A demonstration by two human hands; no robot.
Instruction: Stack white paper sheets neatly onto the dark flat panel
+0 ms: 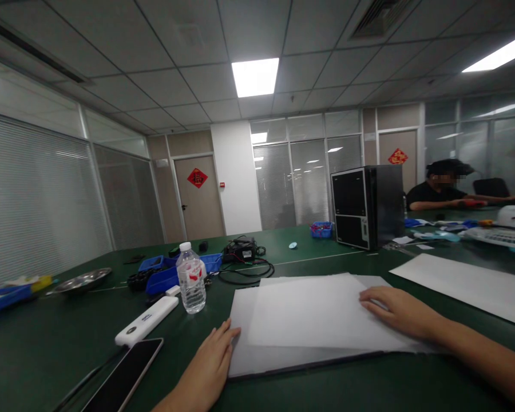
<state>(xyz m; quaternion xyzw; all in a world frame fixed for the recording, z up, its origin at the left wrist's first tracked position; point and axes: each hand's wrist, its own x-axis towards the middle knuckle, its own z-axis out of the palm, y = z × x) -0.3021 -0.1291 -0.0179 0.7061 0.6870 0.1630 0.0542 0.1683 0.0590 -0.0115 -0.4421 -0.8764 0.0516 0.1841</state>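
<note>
In front of me several flat white sheets lie overlapped on the green table. The uppermost white sheet rests on a larger greyish-white sheet, which has a dark lower edge. My left hand lies at the left edge of this pile, its fingers stretched out and touching the corner area. On the right side, my right hand rests flat with its fingertips over the sheets' right part. A clear water bottle with a white cap stands upright just beyond my left hand.
Left of the bottle lie a white elongated device and a dark-screened phone. Cables and a black adapter sit behind. A black computer tower stands farther back. Another white board lies right; a person sits beyond.
</note>
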